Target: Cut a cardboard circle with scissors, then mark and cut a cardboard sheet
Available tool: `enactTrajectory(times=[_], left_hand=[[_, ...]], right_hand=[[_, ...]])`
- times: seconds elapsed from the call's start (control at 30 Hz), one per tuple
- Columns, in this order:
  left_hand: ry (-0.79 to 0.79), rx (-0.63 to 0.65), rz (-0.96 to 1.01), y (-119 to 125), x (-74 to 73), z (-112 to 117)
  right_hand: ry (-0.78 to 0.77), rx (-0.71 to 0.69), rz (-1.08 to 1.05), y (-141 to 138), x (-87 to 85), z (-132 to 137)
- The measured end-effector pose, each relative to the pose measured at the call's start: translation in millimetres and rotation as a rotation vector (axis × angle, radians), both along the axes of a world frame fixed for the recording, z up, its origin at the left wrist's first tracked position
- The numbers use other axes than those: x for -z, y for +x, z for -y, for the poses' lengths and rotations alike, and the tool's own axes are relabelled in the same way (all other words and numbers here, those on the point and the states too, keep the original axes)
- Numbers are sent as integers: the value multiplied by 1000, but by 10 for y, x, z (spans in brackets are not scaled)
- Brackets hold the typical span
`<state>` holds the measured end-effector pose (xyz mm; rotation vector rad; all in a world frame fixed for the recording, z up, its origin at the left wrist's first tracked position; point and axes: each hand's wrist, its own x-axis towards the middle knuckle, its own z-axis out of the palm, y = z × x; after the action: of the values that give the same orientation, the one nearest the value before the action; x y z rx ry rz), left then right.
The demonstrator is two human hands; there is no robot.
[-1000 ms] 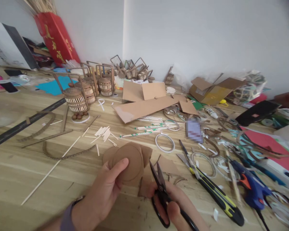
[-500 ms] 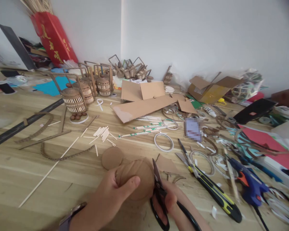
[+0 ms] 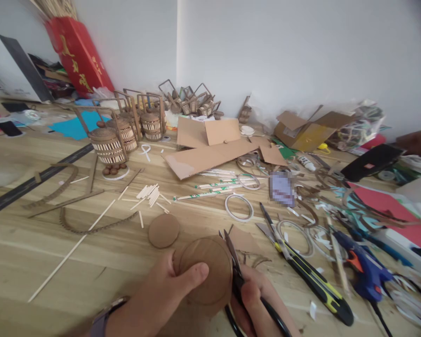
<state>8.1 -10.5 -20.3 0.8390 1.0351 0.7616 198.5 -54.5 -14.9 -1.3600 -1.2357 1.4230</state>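
Wooden table (image 3: 38,255); lower centre, my left hand (image 3: 156,286) pinching cardboard (image 3: 215,260), thumb uppermost; my right hand (image 3: 257,296) curled round scissors (image 3: 237,277), tips parted beside cardboard.

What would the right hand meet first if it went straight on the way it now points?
The right hand, scissors leading, would probably meet the cardboard in the left hand first: its edge lies right by the blades. Beyond, the line seems to run toward the wrapped sticks, though depth is unclear.
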Motion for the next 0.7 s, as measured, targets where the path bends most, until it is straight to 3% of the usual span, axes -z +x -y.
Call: enactTrajectory(times=[0.2,0.37,0.57,0.63,0.7], left_hand=[[-15,-41,9,45,-72,-36],[-32,-54,-158,8,-89,-50],[75,270,-128,-8,-90,-60],[157,215,-118,6,-145,-105],[268,-2,-184,-9,-205,-136]], right_hand=[[-9,-12,29,-41,-11,19],[-61,29,12,-6,46,-15],[-219,21,-17,16,6,-134],[-228,79,-27,-2,-25,-169],[-209,154,-29,-10,-43,-202]])
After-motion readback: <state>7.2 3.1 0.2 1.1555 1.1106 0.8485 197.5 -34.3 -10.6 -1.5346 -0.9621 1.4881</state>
